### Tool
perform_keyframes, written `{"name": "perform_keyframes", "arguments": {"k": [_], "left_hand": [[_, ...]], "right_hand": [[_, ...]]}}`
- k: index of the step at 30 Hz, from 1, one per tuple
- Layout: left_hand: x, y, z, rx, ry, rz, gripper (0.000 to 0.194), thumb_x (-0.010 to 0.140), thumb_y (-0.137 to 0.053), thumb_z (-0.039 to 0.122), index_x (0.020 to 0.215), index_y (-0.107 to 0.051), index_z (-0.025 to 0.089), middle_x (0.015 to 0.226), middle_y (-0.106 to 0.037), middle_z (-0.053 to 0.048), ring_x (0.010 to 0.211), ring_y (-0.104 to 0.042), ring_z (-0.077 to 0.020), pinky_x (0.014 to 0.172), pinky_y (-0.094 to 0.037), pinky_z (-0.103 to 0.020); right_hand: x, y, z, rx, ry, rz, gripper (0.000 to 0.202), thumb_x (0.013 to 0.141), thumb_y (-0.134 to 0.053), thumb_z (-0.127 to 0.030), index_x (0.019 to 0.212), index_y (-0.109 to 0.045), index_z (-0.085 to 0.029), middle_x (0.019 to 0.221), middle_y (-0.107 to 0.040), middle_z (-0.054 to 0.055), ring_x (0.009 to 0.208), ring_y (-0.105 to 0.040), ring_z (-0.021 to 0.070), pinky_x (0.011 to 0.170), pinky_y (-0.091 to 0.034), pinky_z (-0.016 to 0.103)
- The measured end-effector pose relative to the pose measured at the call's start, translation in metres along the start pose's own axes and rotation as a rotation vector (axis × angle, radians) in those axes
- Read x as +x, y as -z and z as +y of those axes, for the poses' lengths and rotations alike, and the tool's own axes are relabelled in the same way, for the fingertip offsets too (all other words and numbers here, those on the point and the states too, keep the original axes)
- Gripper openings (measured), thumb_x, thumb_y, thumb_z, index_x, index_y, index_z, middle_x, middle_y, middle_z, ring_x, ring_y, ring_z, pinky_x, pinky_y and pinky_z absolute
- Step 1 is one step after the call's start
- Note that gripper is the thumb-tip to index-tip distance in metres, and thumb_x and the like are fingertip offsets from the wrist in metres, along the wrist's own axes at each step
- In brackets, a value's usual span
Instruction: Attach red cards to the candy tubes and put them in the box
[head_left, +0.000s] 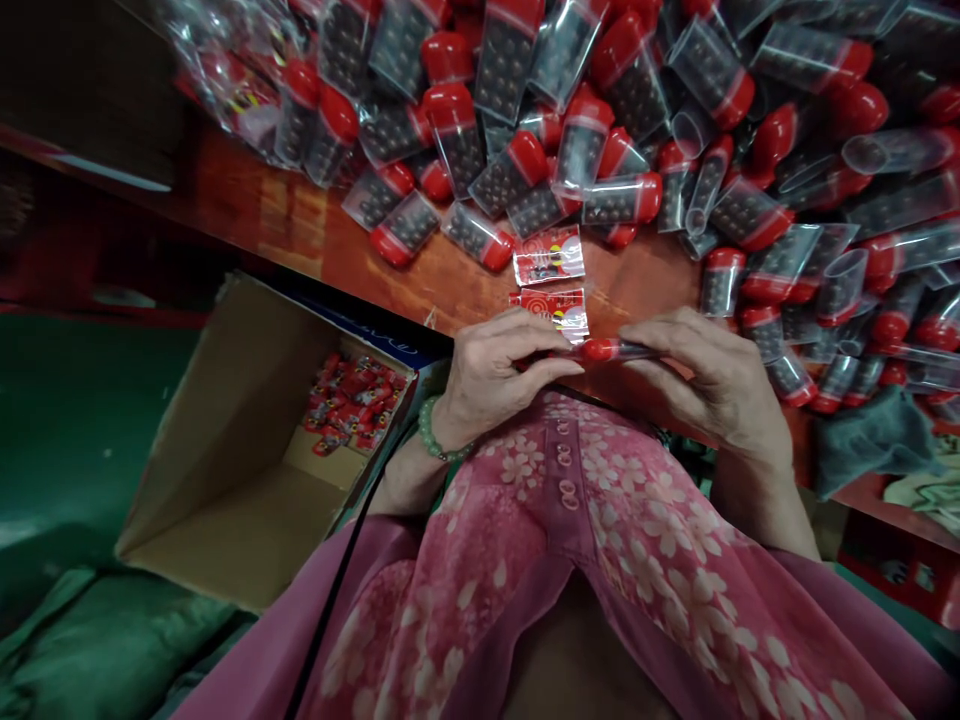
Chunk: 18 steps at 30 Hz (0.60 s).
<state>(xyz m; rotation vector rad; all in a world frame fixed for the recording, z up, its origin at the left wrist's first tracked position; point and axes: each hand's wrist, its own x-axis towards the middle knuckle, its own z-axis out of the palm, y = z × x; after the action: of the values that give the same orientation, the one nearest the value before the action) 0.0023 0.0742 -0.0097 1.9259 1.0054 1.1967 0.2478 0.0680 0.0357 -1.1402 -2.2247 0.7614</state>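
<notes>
My left hand, with a green bead bracelet at the wrist, pinches the red end of a small clear tube with a red cap. On the other side, my right hand grips the tube's darker end between thumb and fingers. Both hands hold it level at the table's front edge, and the fingers cover part of each end. Just beyond the left fingertips lie two red printed wrappers, a nearer one and a farther one.
A large heap of red-capped clear tubes filled with dark beads spreads over the wooden table. Clear plastic bags lie at the back left. Left of me, an open cardboard box holds red packets. A dark pouch sits at right.
</notes>
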Motion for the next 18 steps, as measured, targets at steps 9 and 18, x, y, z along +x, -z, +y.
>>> {"name": "perform_keyframes", "arguments": {"k": [9,18], "left_hand": [[-0.008,-0.003,-0.004,0.057,0.008,-0.117,0.018,0.090,-0.080,0.033,0.090,-0.077,0.015,0.085,-0.078,-0.005,0.079,-0.073,-0.0131,0.072,-0.058,-0.024],[-0.009,-0.004,-0.006,-0.031,0.093,-0.172,0.020,0.093,-0.076,0.035,0.090,-0.079,0.016,0.083,-0.079,-0.004,0.076,-0.073,-0.0126,0.071,-0.058,-0.024]], "right_hand": [[0.007,0.010,-0.013,-0.256,-0.036,-0.276,0.026,0.106,-0.055,-0.034,0.123,-0.070,-0.021,0.087,-0.067,0.005,0.076,-0.065,0.0178,0.067,-0.051,0.030],[0.023,0.022,-0.003,-0.055,-0.074,-0.433,0.030,0.107,-0.051,-0.038,0.122,-0.073,-0.024,0.096,-0.076,0.007,0.082,-0.071,0.0200,0.070,-0.053,0.031]]}}
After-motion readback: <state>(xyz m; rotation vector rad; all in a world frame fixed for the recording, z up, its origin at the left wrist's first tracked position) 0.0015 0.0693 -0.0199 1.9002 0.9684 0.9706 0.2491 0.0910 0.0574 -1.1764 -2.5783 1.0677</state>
